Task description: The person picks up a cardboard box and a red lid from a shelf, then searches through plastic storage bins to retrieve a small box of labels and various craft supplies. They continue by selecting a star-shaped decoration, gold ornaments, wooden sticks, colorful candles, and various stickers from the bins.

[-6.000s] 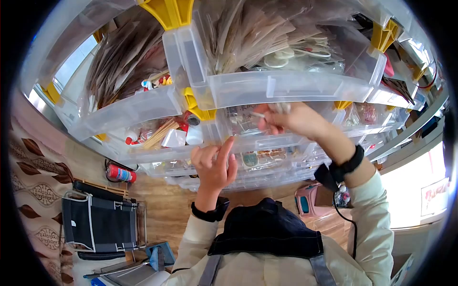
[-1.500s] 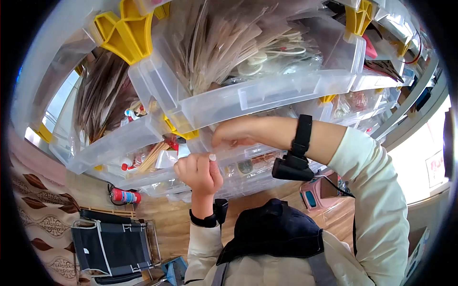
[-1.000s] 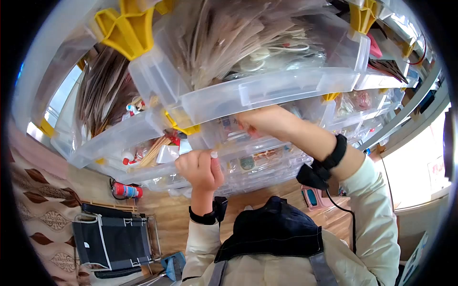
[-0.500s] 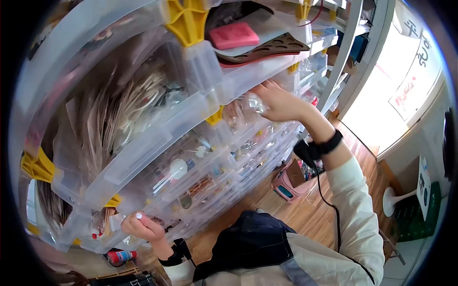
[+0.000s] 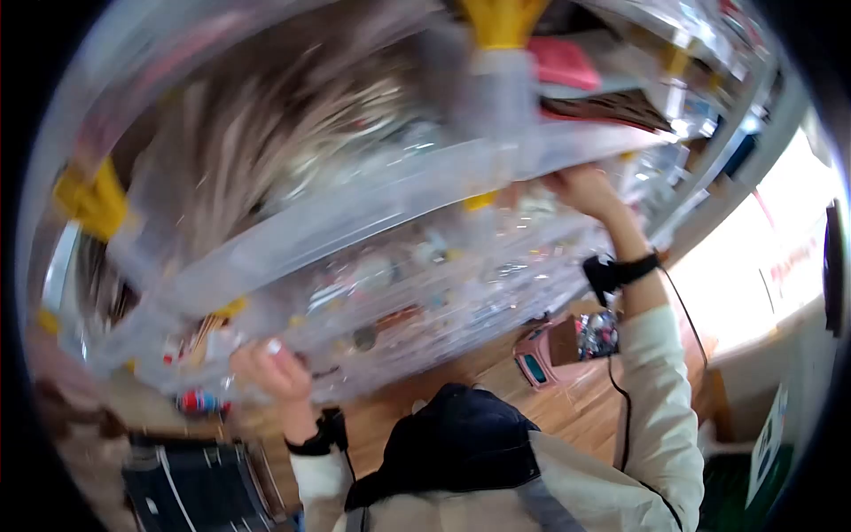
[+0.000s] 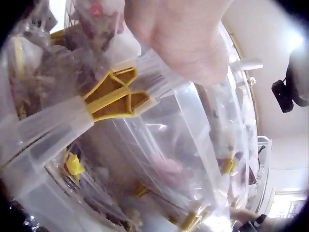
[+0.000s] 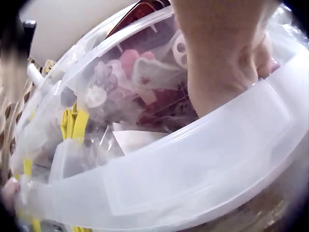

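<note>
My left hand is curled in front of the lower left bins in the head view, a small white thing showing at its top. In the left wrist view the same hand is near a yellow connector, its fingertips hidden. My right hand reaches into a clear bin below the upper right one. In the right wrist view, that hand goes down behind the clear bin wall, beside pink and white pieces; its fingers are mostly hidden, so a hold cannot be told.
Stacked clear bins with yellow connectors fill the upper area, the upper one full of packets. Below are a pink container, a dark folding chair and a red extinguisher. A bright opening lies to the right.
Since the earliest frame, my right hand has moved from the middle bin to one further right, and my left hand has curled. In the last half second the head view has swung leftward and blurred.
</note>
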Demonstrator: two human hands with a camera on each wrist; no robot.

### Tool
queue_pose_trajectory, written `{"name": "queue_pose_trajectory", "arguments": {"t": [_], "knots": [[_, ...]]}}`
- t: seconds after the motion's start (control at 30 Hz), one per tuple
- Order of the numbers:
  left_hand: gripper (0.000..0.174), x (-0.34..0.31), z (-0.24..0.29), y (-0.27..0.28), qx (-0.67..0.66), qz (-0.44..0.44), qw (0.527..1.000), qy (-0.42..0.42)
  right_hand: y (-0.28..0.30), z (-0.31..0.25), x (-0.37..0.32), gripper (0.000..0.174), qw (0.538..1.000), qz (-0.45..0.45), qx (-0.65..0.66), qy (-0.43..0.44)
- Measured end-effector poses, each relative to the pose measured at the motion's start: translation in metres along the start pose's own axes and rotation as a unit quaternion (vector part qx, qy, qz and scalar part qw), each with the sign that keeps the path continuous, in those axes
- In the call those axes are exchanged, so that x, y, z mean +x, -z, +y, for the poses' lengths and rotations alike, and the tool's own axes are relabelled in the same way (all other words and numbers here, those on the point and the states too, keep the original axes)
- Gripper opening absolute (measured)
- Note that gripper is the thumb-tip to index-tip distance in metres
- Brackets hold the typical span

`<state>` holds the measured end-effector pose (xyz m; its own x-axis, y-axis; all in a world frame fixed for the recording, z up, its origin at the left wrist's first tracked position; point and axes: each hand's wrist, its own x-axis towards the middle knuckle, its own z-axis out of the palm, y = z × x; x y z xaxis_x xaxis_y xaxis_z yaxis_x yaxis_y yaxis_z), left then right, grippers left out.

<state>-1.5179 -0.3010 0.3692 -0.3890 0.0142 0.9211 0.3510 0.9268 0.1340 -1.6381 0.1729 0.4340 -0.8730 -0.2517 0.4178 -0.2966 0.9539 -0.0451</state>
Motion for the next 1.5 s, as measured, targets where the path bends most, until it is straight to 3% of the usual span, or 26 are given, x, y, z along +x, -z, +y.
{"name": "queue_pose_trajectory", "arguments": {"t": [0.07, 0.17, 0.23, 0.27, 0.33, 0.4, 0.43, 0.5, 0.53, 0.57, 0.6, 0.67, 0.7, 0.73, 0.8, 0.9, 1.07, 1.13, 1.2, 1.23, 1.3, 1.37, 1.4, 1.43, 1.5], "knots": [[0.020, -0.001, 0.003, 0.003, 0.017, 0.001, 1.000, 0.017, -0.003, 0.006, -0.002, 0.016, 0.997, -0.016, 0.068, -0.024], [0.021, 0.000, -0.001, -0.004, -0.006, 0.008, 1.000, 0.008, 0.011, -0.007, -0.008, 0.016, 0.997, 0.010, 0.081, 0.008], [0.015, -0.004, -0.002, -0.011, 0.013, 0.061, 0.998, -0.020, 0.024, -0.023, -0.014, 0.013, 0.993, 0.111, 0.017, -0.039], [0.015, -0.005, -0.004, -0.014, 0.028, 0.080, 0.996, -0.030, 0.033, -0.035, -0.018, 0.013, 0.994, 0.107, 0.015, -0.032], [0.014, -0.007, -0.006, -0.015, 0.020, 0.083, 0.996, -0.026, 0.045, -0.068, -0.033, 0.011, 0.949, 0.310, 0.034, 0.047], [0.014, -0.010, -0.009, -0.017, 0.013, 0.087, 0.996, -0.021, 0.026, -0.072, -0.075, 0.009, 0.911, 0.393, 0.075, 0.096], [0.013, -0.011, -0.009, -0.017, 0.008, 0.088, 0.996, -0.020, 0.034, -0.093, -0.072, 0.012, 0.893, 0.396, 0.039, 0.213], [0.013, -0.014, -0.010, -0.018, 0.005, 0.080, 0.997, -0.015, 0.058, -0.148, -0.060, 0.017, 0.916, 0.197, 0.125, 0.326], [0.012, -0.013, -0.011, -0.019, -0.008, 0.092, 0.995, -0.022, 0.058, -0.169, -0.051, 0.020, 0.922, 0.153, 0.108, 0.338], [0.012, -0.012, -0.012, -0.021, -0.020, 0.106, 0.994, -0.031, 0.049, -0.191, -0.038, 0.020, 0.931, 0.145, 0.136, 0.306], [0.011, -0.013, -0.014, -0.019, -0.012, 0.094, 0.995, -0.033, 0.045, -0.211, -0.028, 0.018, 0.960, 0.080, 0.134, 0.231], [0.011, -0.009, -0.012, -0.020, -0.012, 0.098, 0.995, -0.029, 0.013, -0.223, 0.005, 0.018, 0.978, 0.050, -0.006, 0.202], [0.011, -0.008, -0.010, -0.018, -0.014, 0.104, 0.994, -0.026, -0.012, -0.216, 0.023, 0.018, 0.973, 0.044, -0.037, 0.222], [0.022, -0.006, -0.007, -0.014, -0.030, 0.081, 0.996, -0.023, -0.033, -0.210, 0.041, 0.019, 0.967, 0.040, -0.070, 0.241], [0.022, -0.004, -0.006, -0.012, -0.042, 0.075, 0.996, -0.027, -0.049, -0.216, 0.080, 0.014, 0.909, 0.290, -0.063, 0.292], [0.022, -0.004, -0.008, -0.010, -0.059, 0.072, 0.995, -0.024, -0.043, -0.218, 0.100, 0.016, 0.973, -0.034, -0.056, 0.219], [0.016, -0.006, -0.010, -0.010, -0.083, 0.069, 0.994, -0.028, -0.027, -0.236, 0.097, 0.019, 0.957, -0.231, -0.015, 0.174], [0.014, -0.007, -0.012, -0.013, -0.072, 0.081, 0.993, -0.039, -0.023, -0.242, 0.092, 0.020, 0.956, -0.235, -0.016, 0.173], [0.013, -0.008, -0.013, -0.016, -0.060, 0.093, 0.993, -0.049, -0.023, -0.245, 0.081, 0.022, 0.976, -0.140, -0.033, 0.162], [0.012, -0.007, -0.013, -0.017, -0.060, 0.096, 0.992, -0.054, -0.023, -0.247, 0.078, 0.024, 0.987, -0.044, -0.048, 0.150], [0.012, -0.012, -0.012, -0.014, -0.053, 0.094, 0.992, -0.057, -0.017, -0.244, 0.070, 0.025, 0.988, -0.042, -0.031, 0.146], [0.011, -0.017, -0.012, -0.014, -0.017, 0.078, 0.996, -0.037, 0.003, -0.244, 0.061, 0.025, 0.929, -0.247, -0.129, 0.244], [0.011, -0.022, -0.015, -0.017, -0.029, 0.079, 0.996, -0.036, 0.006, -0.244, 0.054, 0.025, 0.975, -0.104, -0.049, 0.190], [0.010, -0.028, -0.017, -0.020, -0.041, 0.087, 0.995, -0.038, 0.003, -0.242, 0.044, 0.026, 0.988, 0.050, 0.033, 0.140], [0.010, -0.019, -0.013, -0.018, -0.028, 0.100, 0.994, -0.046, 0.000, -0.232, 0.031, 0.027, 0.993, -0.028, 0.083, 0.075]]}}
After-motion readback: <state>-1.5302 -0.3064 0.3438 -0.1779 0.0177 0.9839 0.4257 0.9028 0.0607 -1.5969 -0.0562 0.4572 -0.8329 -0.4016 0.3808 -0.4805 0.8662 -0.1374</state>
